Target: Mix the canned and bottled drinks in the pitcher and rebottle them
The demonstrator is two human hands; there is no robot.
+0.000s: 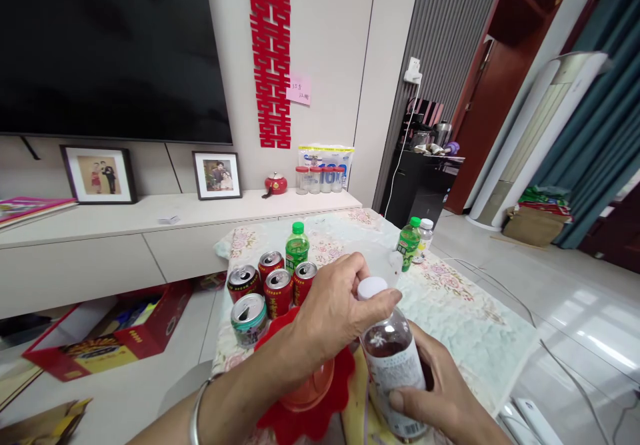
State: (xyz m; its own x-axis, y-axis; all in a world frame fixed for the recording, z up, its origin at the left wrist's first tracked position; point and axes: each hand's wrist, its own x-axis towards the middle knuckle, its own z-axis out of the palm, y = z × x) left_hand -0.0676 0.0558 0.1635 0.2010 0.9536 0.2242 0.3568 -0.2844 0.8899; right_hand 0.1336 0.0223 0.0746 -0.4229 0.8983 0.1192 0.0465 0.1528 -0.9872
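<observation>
Left grip [340, 302]: closed around the white cap [373, 288]. Right grip [436, 380]: clasped around the labelled bottle [397, 373]. Bottle position: near side of the cloth-covered bench [465, 325], right of the red scalloped dish [341, 382].

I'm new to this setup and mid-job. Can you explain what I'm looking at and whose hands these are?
There's no machine: this single picture comes from a camera on a person's head, looking forward and down at their own bare hands. The left hand grips the white cap of a labelled clear bottle; the right hand holds the bottle's body. On the floral tablecloth are five drink cans, two green-capped bottles, another white-capped bottle and a red scalloped dish.
</observation>
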